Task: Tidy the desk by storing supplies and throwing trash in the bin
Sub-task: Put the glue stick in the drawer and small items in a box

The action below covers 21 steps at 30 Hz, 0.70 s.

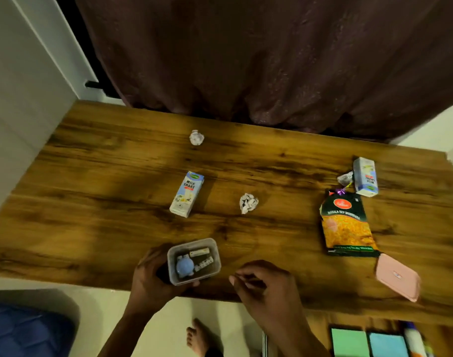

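Note:
My left hand (pixel 149 280) grips a clear plastic box (pixel 194 261) at the desk's near edge. Inside the box lie a blue eraser-like figure and two small white pieces. Just right of the box, my right hand (pixel 266 284) hovers with fingers curled, pinching something thin that I cannot make out. The box's pink lid (pixel 398 276) lies at the right near edge. Two crumpled papers (pixel 248 203) (pixel 196 137), two milkshake cartons (pixel 186 194) (pixel 365 176), a small wrapper (pixel 345 178) and a snack packet (pixel 346 225) lie on the wooden desk (pixel 91 202).
A dark curtain (pixel 271 60) hangs behind the desk. An open drawer at lower right holds green (pixel 349 342) and blue (pixel 387 345) sticky-note pads and a glue stick (pixel 413 341). A blue object (pixel 27 331) sits on the floor at lower left. My bare foot (pixel 198 338) is below the desk.

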Each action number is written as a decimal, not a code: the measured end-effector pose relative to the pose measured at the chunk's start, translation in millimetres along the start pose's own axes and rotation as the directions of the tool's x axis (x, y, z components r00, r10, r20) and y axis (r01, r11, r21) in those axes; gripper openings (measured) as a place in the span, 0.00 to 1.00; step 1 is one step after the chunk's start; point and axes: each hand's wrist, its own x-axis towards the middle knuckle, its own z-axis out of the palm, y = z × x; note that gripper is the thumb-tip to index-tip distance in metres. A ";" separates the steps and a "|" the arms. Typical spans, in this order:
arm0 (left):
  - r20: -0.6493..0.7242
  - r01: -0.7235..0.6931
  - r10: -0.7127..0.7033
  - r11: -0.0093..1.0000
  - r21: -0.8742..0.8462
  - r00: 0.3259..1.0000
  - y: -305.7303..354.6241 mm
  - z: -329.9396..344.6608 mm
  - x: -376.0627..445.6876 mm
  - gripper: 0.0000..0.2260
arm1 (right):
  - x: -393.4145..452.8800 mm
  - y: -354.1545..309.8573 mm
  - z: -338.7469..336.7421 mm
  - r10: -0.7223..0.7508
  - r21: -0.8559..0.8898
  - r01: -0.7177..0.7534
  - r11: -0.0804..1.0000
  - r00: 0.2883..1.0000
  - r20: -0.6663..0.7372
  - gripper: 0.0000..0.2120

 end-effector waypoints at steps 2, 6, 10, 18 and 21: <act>-0.001 0.028 -0.028 0.999 0.014 1.000 2.7 0.2 -2.5 0.31 | -6.4 10.4 -9.6 0.025 0.044 -0.024 0.999 1.000 -0.019 0.09; 0.016 0.162 -0.164 0.984 0.067 0.986 -3.0 5.8 -10.9 0.33 | -24.6 40.9 -38.1 0.069 0.136 -0.059 0.989 0.995 -0.073 0.15; 0.068 0.219 -0.235 0.958 0.187 0.970 14.4 27.1 -13.6 0.34 | -47.6 77.9 -79.1 0.112 0.157 -0.088 0.984 0.983 -0.149 0.14; 0.164 0.204 -0.250 0.946 0.254 0.954 79.7 109.7 -1.1 0.33 | -88.5 150.9 -163.7 0.174 0.073 -0.162 0.984 0.961 -0.215 0.18; 0.267 0.158 -0.278 0.905 0.394 0.923 101.1 141.2 -9.6 0.52 | -99.5 176.9 -190.0 0.169 -0.037 -0.183 0.983 0.957 -0.237 0.20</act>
